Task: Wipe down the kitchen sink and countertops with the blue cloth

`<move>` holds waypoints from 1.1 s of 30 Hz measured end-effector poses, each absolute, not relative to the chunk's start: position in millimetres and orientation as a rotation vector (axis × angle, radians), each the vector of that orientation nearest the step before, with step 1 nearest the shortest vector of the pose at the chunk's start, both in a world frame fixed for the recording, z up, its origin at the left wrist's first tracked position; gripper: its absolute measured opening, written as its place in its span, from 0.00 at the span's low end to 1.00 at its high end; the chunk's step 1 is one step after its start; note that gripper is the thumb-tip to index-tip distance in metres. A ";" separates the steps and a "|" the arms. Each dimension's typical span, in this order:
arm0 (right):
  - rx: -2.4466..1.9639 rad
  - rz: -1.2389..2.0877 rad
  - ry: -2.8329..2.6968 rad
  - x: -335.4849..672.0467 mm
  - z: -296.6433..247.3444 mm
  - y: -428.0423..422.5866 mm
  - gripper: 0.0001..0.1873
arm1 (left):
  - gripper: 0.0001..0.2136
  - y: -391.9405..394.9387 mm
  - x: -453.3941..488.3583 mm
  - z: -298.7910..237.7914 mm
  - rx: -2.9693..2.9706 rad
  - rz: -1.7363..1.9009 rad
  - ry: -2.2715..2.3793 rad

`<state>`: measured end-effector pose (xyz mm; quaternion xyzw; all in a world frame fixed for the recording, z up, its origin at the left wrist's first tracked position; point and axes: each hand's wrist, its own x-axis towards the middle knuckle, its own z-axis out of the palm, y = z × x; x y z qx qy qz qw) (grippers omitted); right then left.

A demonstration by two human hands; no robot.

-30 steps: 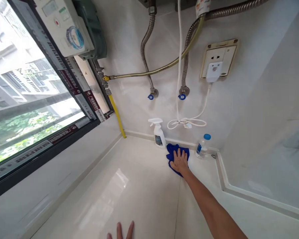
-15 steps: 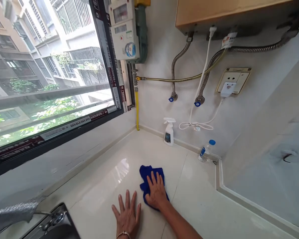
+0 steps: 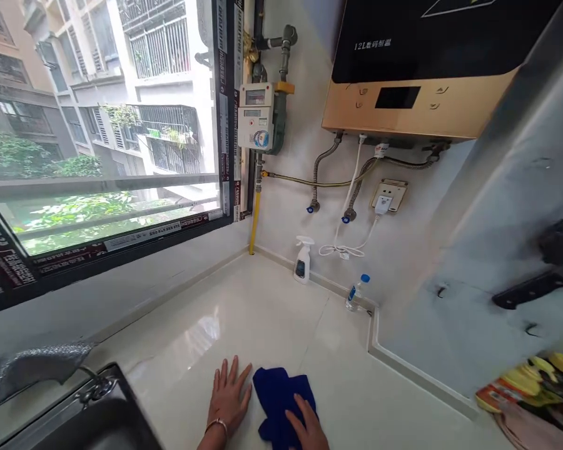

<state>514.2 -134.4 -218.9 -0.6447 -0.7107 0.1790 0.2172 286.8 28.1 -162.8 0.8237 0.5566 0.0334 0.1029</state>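
Note:
A dark blue cloth (image 3: 278, 400) lies crumpled on the pale glossy countertop (image 3: 258, 312). My right hand (image 3: 308, 428) rests on its lower right part, fingers stretched out and pressing it flat; the wrist is cut off by the bottom edge. Just left of the cloth, my left hand (image 3: 228, 397) lies palm down on the bare counter with its fingers apart, a bracelet (image 3: 217, 425) round the wrist. It holds nothing.
A white spray bottle (image 3: 303, 259) and a clear bottle with a blue cap (image 3: 358, 292) stand along the back wall. At lower left is a dark sink (image 3: 98, 415). Above hang a gas meter (image 3: 256, 119) and a water heater (image 3: 403, 112). A knife (image 3: 528, 290) hangs at right.
The view has tilted up and backed away, showing more of the heater. My right hand has drawn the cloth back toward me. My left hand stays flat on the counter.

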 end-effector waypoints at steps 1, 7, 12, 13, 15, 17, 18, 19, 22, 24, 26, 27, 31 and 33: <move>-1.792 0.475 -1.923 516.0 -218.6 -145.1 0.30 | 0.23 22.8 288.4 -164.0 2.442 0.121 1.538; -1.757 0.679 -1.381 520.4 -177.9 -165.3 0.30 | 0.28 -3.3 327.8 -171.4 2.256 0.306 1.176; -1.643 0.846 -0.791 542.1 -131.5 -158.7 0.37 | 0.29 -6.6 355.2 -161.4 2.011 0.388 1.135; -1.631 0.819 -0.706 546.4 -124.2 -159.1 0.37 | 0.27 -5.9 356.9 -156.5 1.993 0.379 1.089; -1.631 0.734 -0.579 553.0 -110.7 -161.1 0.35 | 0.24 -3.3 358.1 -144.6 1.981 0.370 0.996; -1.635 0.642 -0.525 557.5 -95.8 -163.0 0.34 | 0.23 1.5 359.0 -129.6 1.947 0.385 0.923; -1.639 0.597 -0.523 559.5 -86.9 -163.3 0.33 | 0.24 4.7 360.2 -120.6 1.925 0.399 0.897; -1.649 0.545 -0.534 561.7 -76.8 -163.1 0.33 | 0.24 8.2 362.0 -110.2 1.908 0.415 0.881; -1.720 0.356 -0.623 570.9 -39.4 -159.9 0.33 | 0.25 19.6 371.0 -70.5 1.884 0.527 0.852; -1.772 0.230 -0.689 579.1 -10.9 -157.3 0.33 | 0.24 27.4 377.2 -38.7 1.884 0.648 0.771; -1.802 0.095 -0.734 588.3 17.8 -156.3 0.33 | 0.21 36.3 380.3 -7.6 1.905 0.740 0.652; -1.812 0.014 -0.746 593.0 31.5 -156.9 0.33 | 0.21 41.3 380.1 6.2 1.935 0.761 0.605; -1.846 -0.304 -0.823 611.7 77.0 -168.4 0.32 | 0.25 64.1 369.0 40.5 2.151 0.626 0.493; -1.878 -0.397 -0.930 619.5 92.8 -178.4 0.30 | 0.25 73.9 361.3 44.4 2.260 0.393 0.451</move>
